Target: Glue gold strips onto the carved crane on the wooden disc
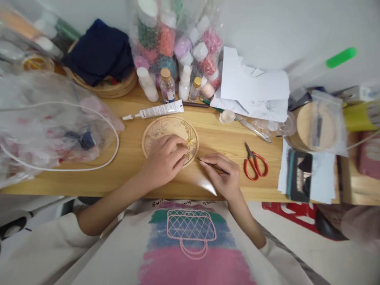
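A round wooden disc [154, 128] with an engraved curling pattern lies on the table, gold-coloured lines along its right side. My left hand [166, 160] rests on it, fingers bent and slightly apart, fingertips at the gold part. Whether anything small is under those fingertips is hidden. Just right of the disc, my right hand [222, 174] is closed on a thin dark pointed tool [218, 168], its tip pointing left at the disc's edge. Its exact kind is too small to make out. Behind the disc lies a white glue tube [162, 109] with a narrow nozzle.
Red-handled scissors [255, 161] lie right of my right hand. Small bottles [168, 85] stand at the back before a plastic bag of coloured jars [178, 39]. Papers [252, 91] lie at the back right. A white cable [117, 146] loops over a clear bag [44, 118] at left.
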The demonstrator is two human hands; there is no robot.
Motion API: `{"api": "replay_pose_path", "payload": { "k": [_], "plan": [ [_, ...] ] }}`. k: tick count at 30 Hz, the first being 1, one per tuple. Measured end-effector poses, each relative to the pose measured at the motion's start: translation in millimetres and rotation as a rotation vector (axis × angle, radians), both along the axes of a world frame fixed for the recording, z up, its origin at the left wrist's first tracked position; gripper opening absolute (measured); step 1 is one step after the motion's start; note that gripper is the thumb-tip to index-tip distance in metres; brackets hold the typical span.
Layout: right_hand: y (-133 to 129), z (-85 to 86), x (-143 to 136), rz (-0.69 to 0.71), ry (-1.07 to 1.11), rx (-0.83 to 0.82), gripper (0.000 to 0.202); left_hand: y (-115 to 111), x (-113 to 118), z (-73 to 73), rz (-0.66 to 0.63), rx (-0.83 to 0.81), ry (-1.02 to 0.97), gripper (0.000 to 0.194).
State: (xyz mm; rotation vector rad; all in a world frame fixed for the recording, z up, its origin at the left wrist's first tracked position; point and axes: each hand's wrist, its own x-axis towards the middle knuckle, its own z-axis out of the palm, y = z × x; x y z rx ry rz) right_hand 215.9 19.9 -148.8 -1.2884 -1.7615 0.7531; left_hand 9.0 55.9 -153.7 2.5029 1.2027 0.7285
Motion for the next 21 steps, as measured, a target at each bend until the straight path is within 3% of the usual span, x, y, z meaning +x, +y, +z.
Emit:
{"api": "replay_pose_path", "payload": {
  "k": [7, 21],
  "plan": [
    [-8.5, -6.9, -8.1, -0.063, 0.040, 0.033, 0.010, 16.7, 3.8, 1.7, -0.161, 0.052, 0.033, 0.016],
    [-16.2, 1.5, -8.1, -0.148, 0.060, 0.078, 0.012, 25.0, -0.8, 3.2, -0.251, 0.118, 0.076, 0.020]
  ]
}}
